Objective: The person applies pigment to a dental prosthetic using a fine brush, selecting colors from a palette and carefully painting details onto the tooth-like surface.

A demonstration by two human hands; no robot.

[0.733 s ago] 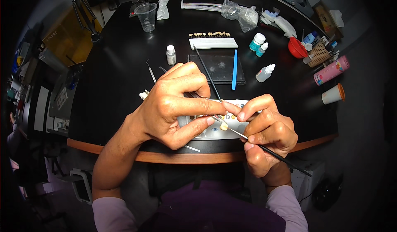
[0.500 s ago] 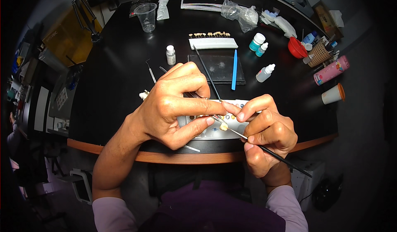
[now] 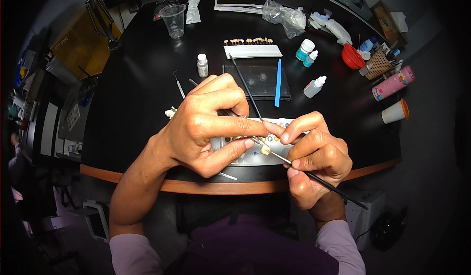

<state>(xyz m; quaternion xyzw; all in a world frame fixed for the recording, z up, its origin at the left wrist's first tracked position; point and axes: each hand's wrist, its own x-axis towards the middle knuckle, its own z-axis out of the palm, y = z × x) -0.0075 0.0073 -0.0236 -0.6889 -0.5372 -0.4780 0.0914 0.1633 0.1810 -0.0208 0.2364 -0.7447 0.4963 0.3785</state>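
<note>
My left hand point(image 3: 206, 123) is closed on silver tweezers point(image 3: 257, 140), whose end holds a small cream-coloured tooth-like piece point(image 3: 265, 150). My right hand point(image 3: 321, 160) pinches a thin brush point(image 3: 333, 188) with a black handle and a metal ferrule, its tip at the piece. My right fingers come up against the left ones. Under both hands lies a light palette point(image 3: 270, 160) with coloured dots, partly hidden. A second dark-handled brush point(image 3: 240, 74) rises beyond my hands. A metal probe point(image 3: 179, 84) shows left of my left hand.
A shade-tab holder point(image 3: 252, 51), blue stick point(image 3: 278, 81), dark pad point(image 3: 255, 88), several bottles point(image 3: 311, 88), clear cup point(image 3: 174, 22), red bowl point(image 3: 353, 59) and white cup point(image 3: 392, 112) stand or lie around the black desk point(image 3: 127, 103). Another person's sleeve point(image 3: 15, 162) shows far left.
My right hand and the brush it holds have shifted very slightly to the left. My left hand looks the same.
</note>
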